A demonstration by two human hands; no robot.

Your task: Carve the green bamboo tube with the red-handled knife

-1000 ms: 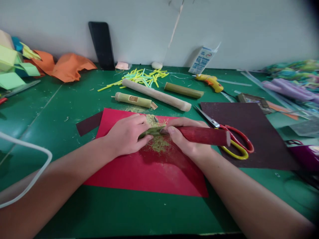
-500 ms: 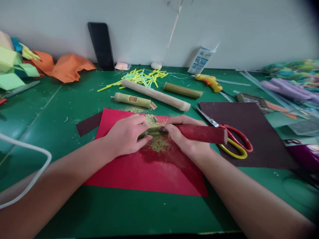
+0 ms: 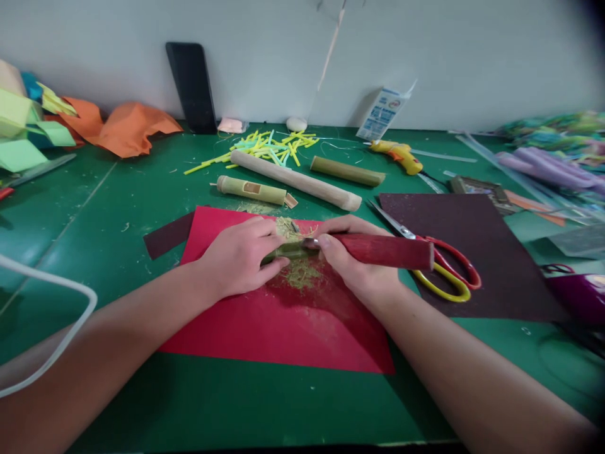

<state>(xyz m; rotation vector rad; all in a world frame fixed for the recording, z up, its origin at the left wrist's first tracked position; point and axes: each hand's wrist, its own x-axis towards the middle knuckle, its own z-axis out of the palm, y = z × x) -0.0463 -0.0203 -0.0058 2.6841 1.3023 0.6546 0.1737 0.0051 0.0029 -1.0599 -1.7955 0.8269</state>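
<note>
My left hand is closed around a short piece of green bamboo, pressing it down over a red sheet. Closed on a knife with a thick red wooden handle, my right hand keeps its thumb near the short metal blade. The blade meets the right part of the bamboo; its tip is hard to make out. Green-yellow shavings lie on the sheet in front of and behind the bamboo.
Behind the sheet lie a notched bamboo tube, a pale wooden stick and another bamboo piece. Scissors rest on a dark sheet at right. A yellow glue gun and a leaning phone are farther back.
The knife has turned slightly in my right hand's grip, its handle end shifting a little right and up. My left hand and the bamboo look the same.
</note>
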